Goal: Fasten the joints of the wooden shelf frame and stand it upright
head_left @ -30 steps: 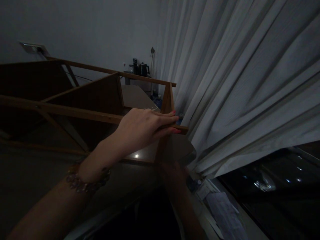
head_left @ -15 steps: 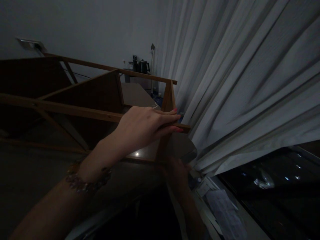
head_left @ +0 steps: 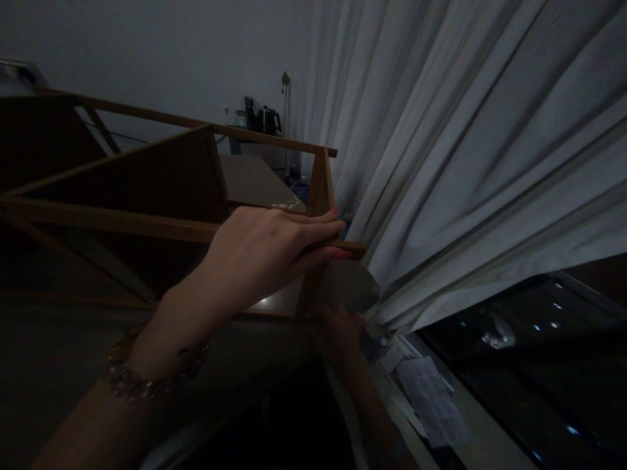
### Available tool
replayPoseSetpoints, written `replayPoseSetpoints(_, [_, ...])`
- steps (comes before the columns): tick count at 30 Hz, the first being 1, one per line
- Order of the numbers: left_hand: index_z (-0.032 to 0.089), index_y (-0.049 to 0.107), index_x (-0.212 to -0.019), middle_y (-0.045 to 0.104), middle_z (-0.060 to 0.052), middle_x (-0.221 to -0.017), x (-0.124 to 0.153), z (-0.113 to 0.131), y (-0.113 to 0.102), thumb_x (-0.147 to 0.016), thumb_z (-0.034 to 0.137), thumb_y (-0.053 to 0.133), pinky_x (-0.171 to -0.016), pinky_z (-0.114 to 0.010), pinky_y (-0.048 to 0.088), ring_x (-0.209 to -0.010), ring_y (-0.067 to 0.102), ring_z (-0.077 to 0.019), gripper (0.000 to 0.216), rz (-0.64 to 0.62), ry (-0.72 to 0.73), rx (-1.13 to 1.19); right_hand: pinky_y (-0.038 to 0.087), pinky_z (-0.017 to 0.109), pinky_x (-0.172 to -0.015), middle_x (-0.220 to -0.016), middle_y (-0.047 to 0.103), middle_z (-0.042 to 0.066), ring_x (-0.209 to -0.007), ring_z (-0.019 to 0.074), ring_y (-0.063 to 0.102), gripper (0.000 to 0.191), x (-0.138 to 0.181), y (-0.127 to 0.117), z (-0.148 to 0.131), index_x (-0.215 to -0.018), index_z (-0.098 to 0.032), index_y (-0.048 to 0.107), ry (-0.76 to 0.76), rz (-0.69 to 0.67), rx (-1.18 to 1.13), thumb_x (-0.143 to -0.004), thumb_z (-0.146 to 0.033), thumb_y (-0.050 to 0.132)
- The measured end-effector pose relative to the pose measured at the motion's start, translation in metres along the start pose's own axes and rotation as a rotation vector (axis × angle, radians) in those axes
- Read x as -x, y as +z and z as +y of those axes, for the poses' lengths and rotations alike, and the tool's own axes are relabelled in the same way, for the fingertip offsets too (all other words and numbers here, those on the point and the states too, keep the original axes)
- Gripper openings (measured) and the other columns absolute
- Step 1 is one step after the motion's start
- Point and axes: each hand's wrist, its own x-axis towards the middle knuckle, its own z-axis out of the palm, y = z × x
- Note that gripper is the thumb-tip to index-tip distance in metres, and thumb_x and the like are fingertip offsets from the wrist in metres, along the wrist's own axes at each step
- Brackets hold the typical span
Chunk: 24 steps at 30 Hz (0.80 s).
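Note:
A brown wooden shelf unit, an open frame with dark panels, lies on its side across a table. My left hand, with a beaded bracelet at the wrist, grips its near upper rail close to the right end. The fingers stretch along the wood, with the thumb below. Lower down, my right hand is closed around the end of the bottom rail at the same corner. Dim light hides much of the right fingers.
White curtains hang close to the shelf's right end. Papers lie on a ledge beside a dark window. A black kettle stands at the back by the wall. A wall socket is at far left.
My view has turned slightly, so the shelf and both hands appear a little further left. Both hands keep their places on the shelf unit.

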Motion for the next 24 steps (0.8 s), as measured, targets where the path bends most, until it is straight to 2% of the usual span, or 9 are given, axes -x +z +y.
replayPoseSetpoints(4, [0.038,0.066,-0.124,0.079,0.003,-0.107,0.001,-0.001,0.001,-0.098,0.054,0.051,-0.056,-0.03,0.05,-0.087,0.076,-0.0234,0.034,0.002,0.024,-0.004,0.03,0.036,-0.085,-0.099,0.077,-0.004,-0.1,0.0211,0.065,0.013,-0.001,-0.001,-0.003,-0.102,-0.032,0.068,0.032,0.005,-0.018,-0.091,-0.039,0.07])
replayPoseSetpoints(11, [0.038,0.067,-0.121,0.076,0.004,-0.118,0.002,-0.001,0.003,-0.099,0.055,0.049,-0.051,-0.032,0.047,-0.087,0.076,-0.0236,0.033,0.03,0.034,-0.058,0.028,0.037,-0.088,-0.099,0.076,-0.004,-0.102,0.0216,0.063,0.011,-0.003,-0.005,-0.008,-0.098,-0.031,0.068,0.102,-0.075,-0.143,-0.091,-0.038,0.072])
replayPoseSetpoints(18, [0.037,0.067,-0.122,0.077,0.005,-0.115,0.003,-0.004,0.006,-0.101,0.054,0.043,-0.049,-0.03,0.046,-0.084,0.077,-0.0221,0.036,0.071,0.054,-0.059,0.03,0.035,-0.088,-0.1,0.076,-0.004,-0.102,0.0191,0.064,0.017,-0.002,-0.007,-0.003,-0.104,-0.031,0.067,0.048,-0.076,-0.083,-0.09,-0.038,0.074])
replayPoseSetpoints(24, [0.041,0.067,-0.123,0.077,0.006,-0.115,0.005,-0.002,0.006,-0.097,0.052,0.054,-0.06,-0.028,0.052,-0.089,0.076,-0.021,0.031,0.058,-0.005,0.004,0.028,0.038,-0.09,-0.101,0.076,-0.004,-0.101,0.0217,0.064,0.02,0.001,0.001,0.003,-0.104,-0.032,0.067,0.044,-0.047,-0.167,-0.087,-0.037,0.077])
